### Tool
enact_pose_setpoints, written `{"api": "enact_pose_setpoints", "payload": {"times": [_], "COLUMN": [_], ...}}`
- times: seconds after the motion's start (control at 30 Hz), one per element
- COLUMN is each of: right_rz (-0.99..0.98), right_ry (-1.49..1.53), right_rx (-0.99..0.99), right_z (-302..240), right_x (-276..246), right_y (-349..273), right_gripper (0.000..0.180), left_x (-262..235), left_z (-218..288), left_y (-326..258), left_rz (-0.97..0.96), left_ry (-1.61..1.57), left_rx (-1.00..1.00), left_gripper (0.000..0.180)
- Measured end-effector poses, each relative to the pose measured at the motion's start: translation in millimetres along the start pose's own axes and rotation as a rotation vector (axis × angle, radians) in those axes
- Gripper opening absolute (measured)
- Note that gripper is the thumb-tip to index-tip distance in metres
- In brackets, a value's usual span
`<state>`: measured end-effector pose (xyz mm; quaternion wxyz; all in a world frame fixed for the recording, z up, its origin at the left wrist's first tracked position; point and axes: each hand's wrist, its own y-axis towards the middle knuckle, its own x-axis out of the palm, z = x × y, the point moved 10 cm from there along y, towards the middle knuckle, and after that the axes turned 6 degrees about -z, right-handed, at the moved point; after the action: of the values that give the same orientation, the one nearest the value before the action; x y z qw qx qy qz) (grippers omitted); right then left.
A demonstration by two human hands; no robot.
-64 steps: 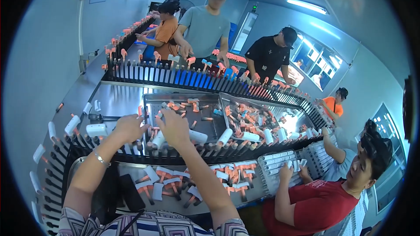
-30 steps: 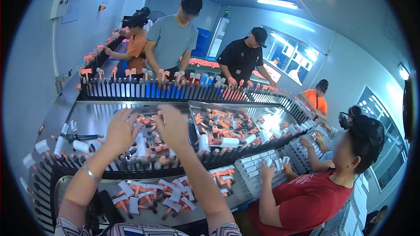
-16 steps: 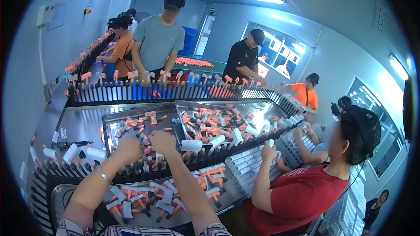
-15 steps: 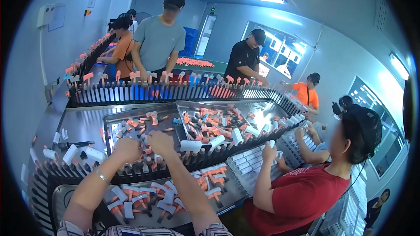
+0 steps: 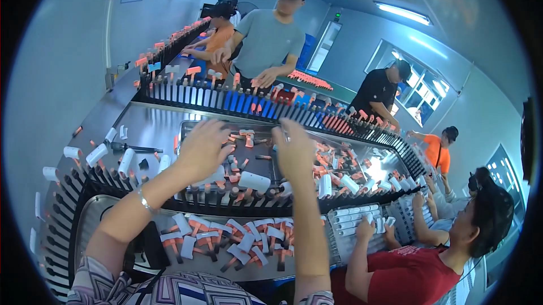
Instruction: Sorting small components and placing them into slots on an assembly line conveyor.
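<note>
Both my hands reach past the near row of black upright pegs [image 5: 195,197] on the line, over a metal tray of orange-and-grey T-shaped plastic parts [image 5: 246,138]. My left hand [image 5: 205,145] is above the tray's left side, fingers apart and bent, nothing visible in them. At the divide between two trays is my right hand [image 5: 294,149], thumb and forefinger apart; its other fingers are partly hidden. Between my hands a white curved cover [image 5: 254,181] sits on the pegs. Below my forearms, a nearer tray holds several T-shaped parts with white heads [image 5: 246,241].
A second tray of orange parts [image 5: 336,161] lies to the right. Pegs with parts curve round the far side [image 5: 226,98]. At my right a person in red [image 5: 407,271] handles white pieces beside a ribbed white tray [image 5: 345,220]. A person in grey [image 5: 268,42] stands opposite.
My hands, close together before, have moved apart and forward, and the fingers have loosened. The view has swung left. The person opposite has lifted one hand.
</note>
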<state>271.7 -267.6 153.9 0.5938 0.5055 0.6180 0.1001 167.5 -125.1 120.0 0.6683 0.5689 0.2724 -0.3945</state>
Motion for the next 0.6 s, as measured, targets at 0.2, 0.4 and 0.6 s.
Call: {"api": "enact_pose_setpoints", "payload": {"times": [0.2,0.4,0.6], "right_rz": [-0.205,-0.53,-0.551], "right_ry": [-0.177,-0.156,0.111], "right_rx": [0.058,0.096,0.123], "right_z": [45.1,26.1,-6.9], "right_x": [51.3,152.1,162.0], "right_y": [0.0,-47.3,-55.9], "right_gripper": [0.035,0.032,0.032], "left_x": [47.6,154.6,110.3], "left_z": [23.2,-46.7,-63.4], "left_y": [32.7,-10.7,-26.6], "left_rz": [0.062,-0.857,-0.58], "left_ry": [0.016,-0.101,0.08], "left_rx": [0.124,-0.438,-0.333], "left_gripper": [0.027,0.045,0.046]}}
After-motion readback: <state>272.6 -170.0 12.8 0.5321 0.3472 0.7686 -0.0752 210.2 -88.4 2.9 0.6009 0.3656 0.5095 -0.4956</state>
